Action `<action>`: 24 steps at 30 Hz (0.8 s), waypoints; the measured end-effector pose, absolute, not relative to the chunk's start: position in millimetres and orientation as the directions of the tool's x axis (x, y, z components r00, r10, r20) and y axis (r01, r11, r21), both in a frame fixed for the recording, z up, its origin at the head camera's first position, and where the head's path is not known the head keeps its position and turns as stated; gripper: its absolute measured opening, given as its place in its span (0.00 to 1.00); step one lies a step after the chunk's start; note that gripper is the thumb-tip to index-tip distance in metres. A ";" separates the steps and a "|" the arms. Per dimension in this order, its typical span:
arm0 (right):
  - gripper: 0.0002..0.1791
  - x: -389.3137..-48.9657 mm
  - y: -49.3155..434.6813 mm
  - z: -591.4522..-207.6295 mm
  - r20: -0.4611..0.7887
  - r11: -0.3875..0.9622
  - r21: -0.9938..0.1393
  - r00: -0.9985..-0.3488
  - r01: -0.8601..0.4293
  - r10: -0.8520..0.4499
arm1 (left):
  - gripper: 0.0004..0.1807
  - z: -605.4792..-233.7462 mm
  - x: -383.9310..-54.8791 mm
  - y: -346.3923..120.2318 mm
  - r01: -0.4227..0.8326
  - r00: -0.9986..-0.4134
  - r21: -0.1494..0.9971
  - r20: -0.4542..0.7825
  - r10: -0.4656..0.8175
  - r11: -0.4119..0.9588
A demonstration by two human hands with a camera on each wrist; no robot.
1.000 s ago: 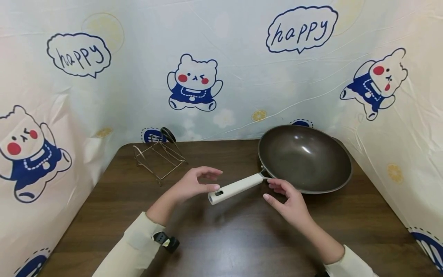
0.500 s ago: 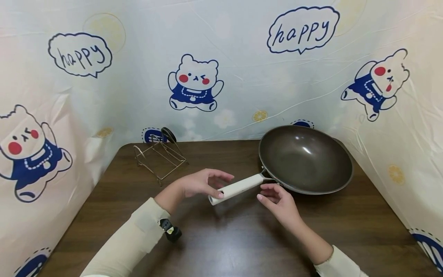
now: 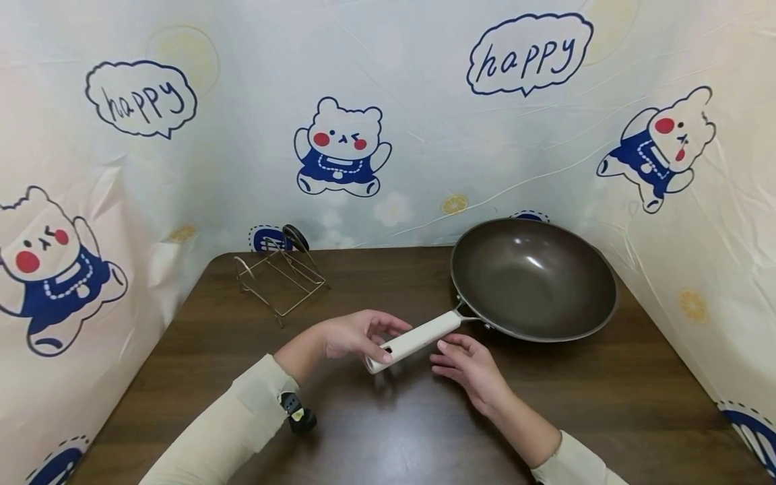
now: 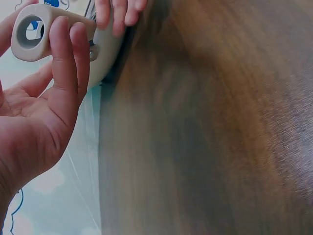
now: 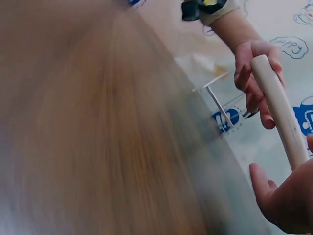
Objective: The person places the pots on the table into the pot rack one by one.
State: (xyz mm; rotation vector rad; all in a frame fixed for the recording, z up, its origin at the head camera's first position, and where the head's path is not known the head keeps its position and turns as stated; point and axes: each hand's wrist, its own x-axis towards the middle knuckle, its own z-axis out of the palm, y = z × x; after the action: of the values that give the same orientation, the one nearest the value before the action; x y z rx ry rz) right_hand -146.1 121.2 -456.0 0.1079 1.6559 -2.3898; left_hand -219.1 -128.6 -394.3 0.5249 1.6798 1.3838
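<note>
A dark brown wok [image 3: 533,283] with a cream handle [image 3: 421,337] sits at the right back of the table, its handle reaching toward the front left. My left hand [image 3: 358,337] holds the handle's free end, thumb on top and fingers on the far side and below; the left wrist view shows the fingertips against the hollow handle end [image 4: 30,36]. Beside the handle's front side, close to the wok, is my right hand [image 3: 473,370], fingers loosely bent and holding nothing. In the right wrist view the right hand [image 5: 291,200] partly covers the handle [image 5: 279,107].
A thin metal wire rack [image 3: 281,283] with a dark round piece [image 3: 295,237] at its back stands on the left of the brown wooden table [image 3: 388,431]. A printed cloth [image 3: 418,135] surrounds the back and sides.
My left hand has moved right and taken hold of the handle end, which has dipped slightly toward the front. My right hand has shifted left and down along the handle, away from the wok.
</note>
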 end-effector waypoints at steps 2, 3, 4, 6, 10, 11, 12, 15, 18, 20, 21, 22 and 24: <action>0.21 -146.6 117.9 -457.5 -0.212 -0.457 -0.850 -0.965 0.261 -0.158 | 0.38 -396.5 -216.7 -127.9 -0.210 -0.523 0.936 -0.351 0.777 0.282; 0.19 -147.0 116.1 -458.3 -0.216 -0.519 -0.812 -0.963 0.268 -0.159 | 0.38 -397.5 -215.2 -127.7 -0.212 -0.520 0.937 -0.349 0.780 0.278; 0.17 -147.3 114.5 -458.9 -0.217 -0.572 -0.774 -0.963 0.270 -0.160 | 0.38 -399.0 -213.8 -127.6 -0.217 -0.518 0.937 -0.349 0.781 0.274; 0.15 -147.7 111.6 -459.7 -0.203 -0.656 -0.710 -0.966 0.258 -0.160 | 0.38 -402.3 -210.8 -127.4 -0.233 -0.515 0.936 -0.349 0.783 0.264; 0.15 -147.0 108.3 -462.2 -0.157 -0.726 -0.646 -0.972 0.234 -0.174 | 0.40 -411.0 -204.5 -128.0 -0.301 -0.492 0.927 -0.350 0.797 0.222; 0.17 -146.7 108.0 -463.1 -0.142 -0.730 -0.643 -0.973 0.231 -0.183 | 0.40 -412.9 -202.7 -128.2 -0.327 -0.481 0.922 -0.350 0.804 0.205; 0.19 -146.2 107.9 -464.4 -0.127 -0.736 -0.637 -0.973 0.229 -0.193 | 0.41 -414.8 -200.9 -128.6 -0.353 -0.469 0.916 -0.350 0.811 0.190; 0.24 -145.2 108.4 -468.3 -0.087 -0.743 -0.631 -0.972 0.224 -0.219 | 0.42 -420.3 -196.6 -127.8 -0.414 -0.440 0.898 -0.339 0.831 0.147; 0.26 -144.3 108.3 -470.5 -0.074 -0.744 -0.633 -0.973 0.215 -0.218 | 0.41 -426.0 -192.8 -126.0 -0.422 -0.443 0.900 -0.312 0.840 0.111; 0.28 -143.9 108.7 -471.6 -0.081 -0.739 -0.640 -0.974 0.212 -0.210 | 0.40 -429.8 -190.3 -124.9 -0.411 -0.452 0.906 -0.298 0.841 0.100; 0.29 -143.6 108.8 -472.0 -0.087 -0.736 -0.643 -0.975 0.213 -0.206 | 0.39 -431.8 -189.0 -124.4 -0.405 -0.456 0.909 -0.293 0.840 0.098; 0.30 -143.2 109.1 -472.5 -0.096 -0.732 -0.646 -0.974 0.217 -0.204 | 0.38 -434.0 -187.7 -124.0 -0.401 -0.458 0.911 -0.293 0.839 0.099; 0.33 -142.3 109.6 -473.6 -0.109 -0.718 -0.658 -0.973 0.225 -0.204 | 0.36 -438.1 -184.5 -123.6 -0.398 -0.460 0.911 -0.299 0.836 0.107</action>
State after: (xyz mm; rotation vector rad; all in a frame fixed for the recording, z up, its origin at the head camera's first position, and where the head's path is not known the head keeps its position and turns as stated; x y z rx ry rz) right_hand -142.3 109.6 -473.6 0.0426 1.0459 -2.7151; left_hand -184.5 -123.6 -438.1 0.4713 1.3810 1.5586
